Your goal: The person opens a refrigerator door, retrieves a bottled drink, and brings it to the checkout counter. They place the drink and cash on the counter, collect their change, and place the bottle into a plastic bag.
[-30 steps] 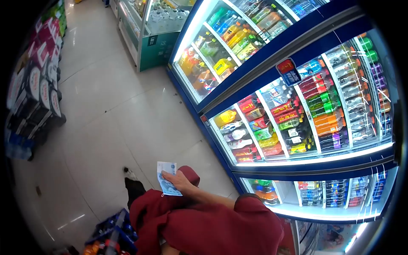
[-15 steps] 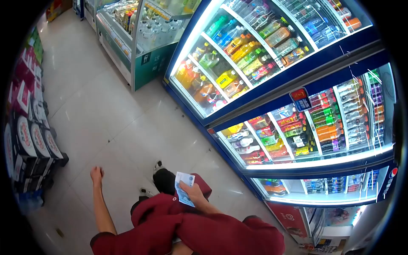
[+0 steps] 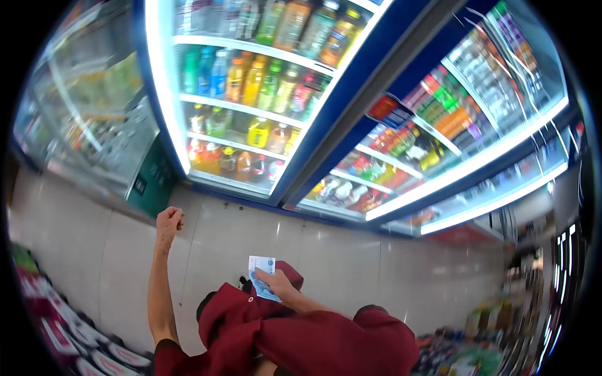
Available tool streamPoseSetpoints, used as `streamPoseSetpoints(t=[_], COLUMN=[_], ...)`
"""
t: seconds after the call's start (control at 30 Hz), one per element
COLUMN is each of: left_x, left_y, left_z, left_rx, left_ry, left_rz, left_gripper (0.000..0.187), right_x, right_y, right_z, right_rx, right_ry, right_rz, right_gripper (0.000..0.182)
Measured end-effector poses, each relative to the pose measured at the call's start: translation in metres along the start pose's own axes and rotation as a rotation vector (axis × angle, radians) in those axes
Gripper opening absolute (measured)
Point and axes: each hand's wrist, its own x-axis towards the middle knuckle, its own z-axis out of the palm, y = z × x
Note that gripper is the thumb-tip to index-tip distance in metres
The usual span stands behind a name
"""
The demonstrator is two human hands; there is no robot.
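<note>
The fingers of the right hand (image 3: 276,283) are pinching a small bundle of paper, most likely banknotes (image 3: 261,274), with the thumb lying on top and the other fingers closing under it. The banknotes are standing out to the left of the hand, just above the red garment (image 3: 301,338) that the person is wearing, near the body and low in the view. The left hand (image 3: 169,220) is holding nothing; its fingers are curling together into a loose fist, and the bare arm is stretching away from the body toward the far floor.

Around the hands, the pale tiled floor (image 3: 351,250) is running toward a row of lit drink coolers (image 3: 251,119) on the far side, full of coloured bottles on white shelves. A second cooler door (image 3: 439,131) is continuing to the right. On the near left, stacked boxes (image 3: 69,338) are showing at the edge, but the picture is blurred there and I cannot tell what they contain.

As far as I can judge, the money is already in hand, but no bottle is taken and no cooler door is opened, so the picking and the paying are both left to do.
</note>
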Motion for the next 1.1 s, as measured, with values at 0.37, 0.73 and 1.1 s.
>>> streamPoseSetpoints(t=[0.37,0.73,1.1], left_x=[0.13,0.194,0.175], left_y=[0.112,0.109,0.121], left_z=[0.255,0.443,0.451], left_rx=[0.651,1.746,1.417], left_ry=[-0.563,-0.01,-0.388], left_rz=[1.317,1.877,1.409], left_gripper=[0.01,0.025,0.016], right_x=[-0.013,-0.045,-0.11], right_y=[0.031,0.107,0.135], right_z=[0.029,0.0,-0.083], right_rx=[0.695,0.922,1.096], right_ry=[0.597,0.725,0.493], right_rz=[-0.165,-0.347,-0.406], right_gripper=[0.018,0.018,0.018])
